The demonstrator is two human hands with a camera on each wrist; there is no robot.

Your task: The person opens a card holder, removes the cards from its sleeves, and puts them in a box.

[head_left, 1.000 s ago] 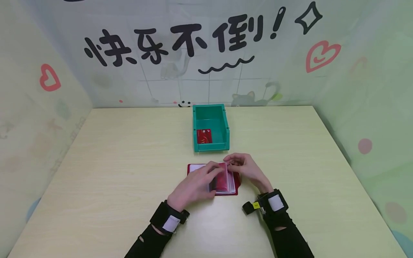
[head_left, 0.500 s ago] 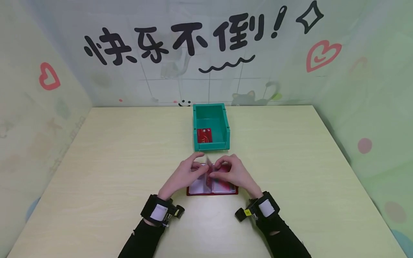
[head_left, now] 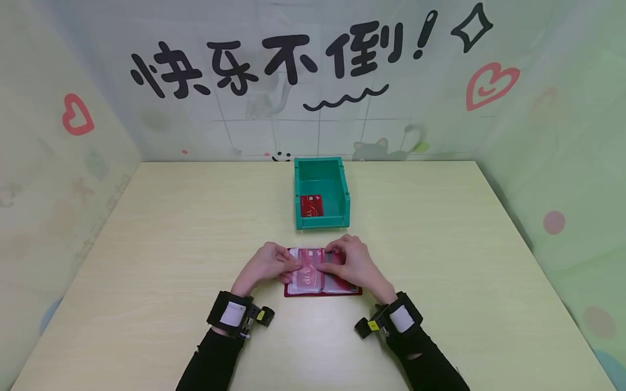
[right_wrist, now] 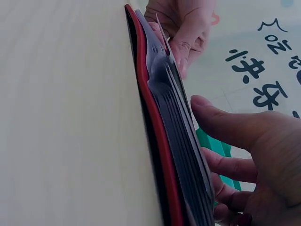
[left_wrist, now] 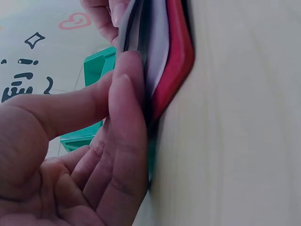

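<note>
A red card holder [head_left: 323, 295] lies spread on the table with its clear sleeve pages [right_wrist: 183, 132] fanned in a stack. A red card [head_left: 310, 278] shows through the sleeve on the left side. My left hand [head_left: 271, 264] pinches the outer edge of that left page between thumb and fingers, close up in the left wrist view. Over the right half, my right hand [head_left: 353, 262] has its thumb and index finger apart, touching the pages near the fold. Its other fingers bend loosely in the right wrist view. Both hands cover parts of the holder.
Just beyond the card holder stands a teal bin [head_left: 323, 222] with a red card [head_left: 311, 206] at its near left. Pale wood table [head_left: 195, 217] surrounds them. Printed cloth walls [head_left: 220, 125] rise at the back and sides.
The left hand came off the top of the holder and moved left, turning a sleeve page over with it. The right hand shifted left toward the fold, then stayed nearly still.
</note>
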